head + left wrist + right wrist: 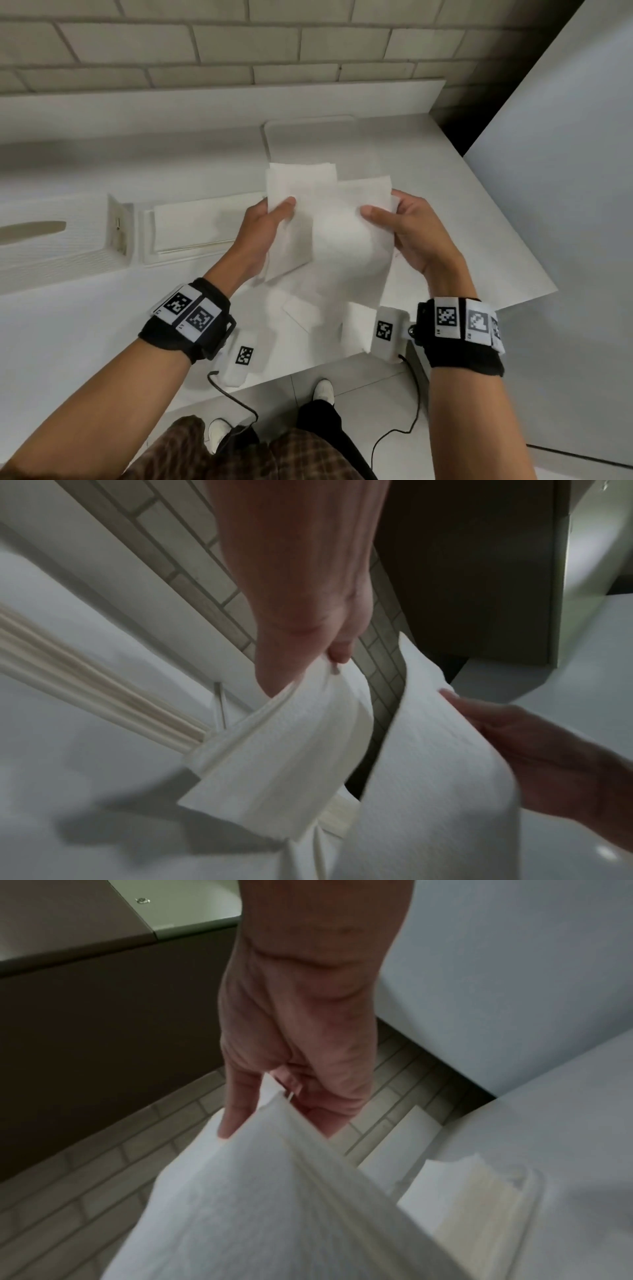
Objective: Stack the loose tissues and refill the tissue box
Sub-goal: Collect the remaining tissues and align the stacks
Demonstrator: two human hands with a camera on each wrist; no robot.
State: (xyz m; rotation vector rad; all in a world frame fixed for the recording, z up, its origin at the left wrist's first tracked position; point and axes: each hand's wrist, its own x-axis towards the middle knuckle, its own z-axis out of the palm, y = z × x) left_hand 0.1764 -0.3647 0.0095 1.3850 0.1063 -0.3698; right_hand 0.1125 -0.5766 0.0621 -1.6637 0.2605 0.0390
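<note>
At far left on the counter [85,325] I see the tissue box lid [51,240] with its oval slot; beside it sits the open tissue box [191,229], holding a flat stack. My left hand [263,226] pinches one folded tissue bundle [291,212], thumb on top. My right hand [414,233] pinches a second bundle [349,233] overlapping it. Both bundles hang above loose tissues [318,315] on the counter.

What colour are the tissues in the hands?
White, both tissues; clearest in the head view.
</note>
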